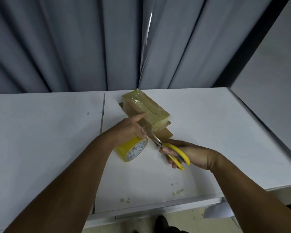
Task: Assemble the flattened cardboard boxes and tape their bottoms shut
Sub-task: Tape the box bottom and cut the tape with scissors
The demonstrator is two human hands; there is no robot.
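Yellow-handled steel scissors (172,150) in the right hand's (194,155) grip point to eleven o'clock. Left hand (128,130) clutches a yellow tape roll (125,148).

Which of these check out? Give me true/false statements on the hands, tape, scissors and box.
1. The right hand holds the yellow-handled scissors. True.
2. The tape roll lies untouched on the table. False: the left hand grips it.
3. The cardboard box has tape across its upper face. True.
4. The scissors' blades point away from the box. False: they point toward it, beside the left hand.
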